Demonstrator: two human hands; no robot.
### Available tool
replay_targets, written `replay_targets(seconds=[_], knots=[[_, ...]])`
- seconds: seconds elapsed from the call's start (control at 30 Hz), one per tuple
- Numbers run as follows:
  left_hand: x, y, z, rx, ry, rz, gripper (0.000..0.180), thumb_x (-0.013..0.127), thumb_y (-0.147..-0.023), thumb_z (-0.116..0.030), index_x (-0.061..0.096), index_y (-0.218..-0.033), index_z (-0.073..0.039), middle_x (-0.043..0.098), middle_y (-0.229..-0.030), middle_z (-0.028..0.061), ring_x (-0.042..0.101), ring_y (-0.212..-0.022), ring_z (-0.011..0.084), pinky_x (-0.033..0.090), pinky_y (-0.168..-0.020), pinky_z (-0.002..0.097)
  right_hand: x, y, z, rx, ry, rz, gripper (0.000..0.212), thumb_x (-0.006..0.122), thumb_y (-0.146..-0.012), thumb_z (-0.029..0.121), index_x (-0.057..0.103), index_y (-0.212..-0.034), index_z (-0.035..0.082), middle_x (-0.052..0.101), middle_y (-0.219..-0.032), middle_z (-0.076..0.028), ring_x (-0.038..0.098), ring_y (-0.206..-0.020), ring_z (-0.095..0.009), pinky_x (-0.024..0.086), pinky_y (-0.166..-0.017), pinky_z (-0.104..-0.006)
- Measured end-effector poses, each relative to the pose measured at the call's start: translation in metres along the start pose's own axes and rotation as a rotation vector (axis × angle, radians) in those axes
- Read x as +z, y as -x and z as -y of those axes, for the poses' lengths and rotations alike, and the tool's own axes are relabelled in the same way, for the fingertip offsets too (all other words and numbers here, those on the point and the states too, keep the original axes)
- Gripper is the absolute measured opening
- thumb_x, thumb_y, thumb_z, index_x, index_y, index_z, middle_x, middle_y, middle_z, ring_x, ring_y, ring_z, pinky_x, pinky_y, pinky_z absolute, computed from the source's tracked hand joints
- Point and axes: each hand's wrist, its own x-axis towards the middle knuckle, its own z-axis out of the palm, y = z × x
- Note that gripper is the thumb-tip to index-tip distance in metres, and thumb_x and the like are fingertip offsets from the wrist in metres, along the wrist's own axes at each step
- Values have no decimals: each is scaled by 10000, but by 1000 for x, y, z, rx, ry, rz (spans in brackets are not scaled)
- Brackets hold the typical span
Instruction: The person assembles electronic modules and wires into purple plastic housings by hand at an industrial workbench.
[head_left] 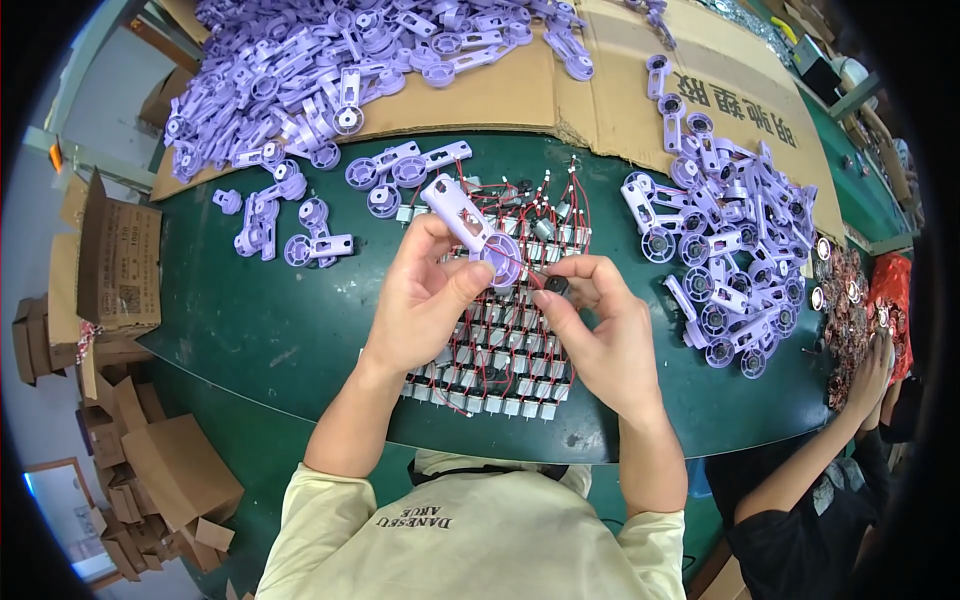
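My left hand grips a light purple plastic fan housing, its long slotted handle tilted up to the left and its round ring toward my right hand. Thumb and fingers of my right hand pinch a small black part just right of the ring. Thin red wire runs between this part and the housing; where it ends inside is too small to tell. Beneath both hands, small silver motors with red wires lie in rows on the green table, partly hidden by my hands.
A big heap of purple housings covers cardboard at the back left. Another pile of housings lies to the right. Farther right, another person's hand is by copper-coloured parts and a red bag. Cardboard boxes stand left.
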Motion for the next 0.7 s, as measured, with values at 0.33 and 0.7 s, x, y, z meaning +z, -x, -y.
replay_targets(seconds=[0.33,0.7], knots=[[9,6,7,-112,-56,146,388,699,-846,20,519,-1190,41,620,-1127,128,633,-1029,186,541,-885,330,5,4,-7,-61,-16,-39,244,711,-825,-12,622,-1051,-17,632,-897,-86,662,-770,-115,543,-686,-249],[8,8,2,-157,-192,117,337,671,-873,11,537,-1180,43,624,-1142,95,648,-1002,171,544,-861,298,9,3,-13,-75,-35,-72,228,692,-833,-32,607,-1043,-12,636,-892,-74,654,-778,-101,543,-671,-240]])
